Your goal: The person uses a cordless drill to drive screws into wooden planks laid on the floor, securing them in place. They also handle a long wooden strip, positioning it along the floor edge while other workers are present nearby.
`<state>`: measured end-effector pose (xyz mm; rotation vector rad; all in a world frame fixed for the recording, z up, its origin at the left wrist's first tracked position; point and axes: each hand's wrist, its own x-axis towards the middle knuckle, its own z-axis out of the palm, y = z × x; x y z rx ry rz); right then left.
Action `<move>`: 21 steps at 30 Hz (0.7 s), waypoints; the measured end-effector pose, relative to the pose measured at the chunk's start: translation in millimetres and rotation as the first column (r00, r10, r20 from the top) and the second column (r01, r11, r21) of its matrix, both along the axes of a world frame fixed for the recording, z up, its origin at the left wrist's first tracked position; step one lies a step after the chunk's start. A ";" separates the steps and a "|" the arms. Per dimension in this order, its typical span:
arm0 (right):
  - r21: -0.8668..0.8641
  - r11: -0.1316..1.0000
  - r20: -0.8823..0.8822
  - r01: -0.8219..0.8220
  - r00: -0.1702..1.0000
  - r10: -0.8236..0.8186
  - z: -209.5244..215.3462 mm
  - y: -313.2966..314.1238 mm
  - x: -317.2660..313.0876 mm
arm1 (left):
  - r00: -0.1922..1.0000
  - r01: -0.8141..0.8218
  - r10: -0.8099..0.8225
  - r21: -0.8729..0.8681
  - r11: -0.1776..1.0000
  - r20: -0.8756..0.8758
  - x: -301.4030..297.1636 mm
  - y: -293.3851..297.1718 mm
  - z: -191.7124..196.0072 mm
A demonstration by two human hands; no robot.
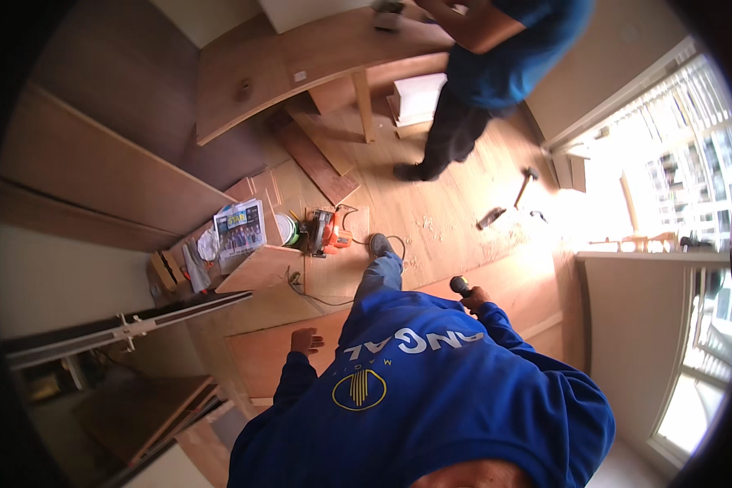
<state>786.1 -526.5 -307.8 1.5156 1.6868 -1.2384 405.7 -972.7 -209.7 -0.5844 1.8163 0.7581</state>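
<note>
My left hand (pixel 306 340) lies flat and open, fingers spread, pressed on the plywood board (pixel 272 362) that runs under me; it grips nothing, just pins the sheet, I judge so it doesn't slide. My right hand (pixel 473 298) is closed round a dark-handled tool (pixel 460 285), its black end poking up past my thumb. Could be a screwdriver or a chisel; too small to tell. It sits over the far edge of the same board, well apart from the left hand, with my blue sweatshirt (pixel 431 390) between them.

Beyond the board, toward my shoe (pixel 379 243), an orange circular saw (pixel 330 232) rests on the wood floor (pixel 447 211), its cord (pixel 317 297) looping back to the board's near side, parked within reach but off the sheet. Left of the saw: a green-rimmed tub (pixel 287 230), then a newspaper (pixel 239 228) on a small wooden box (pixel 260 267). Farther out from the board, a hammer (pixel 508 199) lies in sawdust near the bright window (pixel 675 163). Another person in a blue top (pixel 512 49) stands by a wooden table (pixel 301 65), well beyond the saw.
</note>
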 end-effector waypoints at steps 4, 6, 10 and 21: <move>0.096 0.965 -0.014 -0.244 0.969 0.246 21.7 69.5 -115.8 | 0.981 -0.172 0.180 0.110 0.979 -0.067 -7.1 40.8 -12.6; 0.134 0.948 -0.053 -0.289 0.953 0.298 35.6 104.7 -176.3 | 0.971 -0.197 0.215 0.159 0.967 -0.105 -16.8 64.3 -7.0; 0.230 0.967 -0.371 -0.112 0.908 0.193 84.1 169.3 -297.2 | 0.960 -0.215 0.253 0.262 0.941 -0.119 -45.4 92.7 14.5; 0.265 0.958 -0.928 0.109 0.299 0.222 181.2 345.2 -596.4 | 0.652 -0.739 0.741 0.086 0.669 -0.160 17.6 37.1 15.6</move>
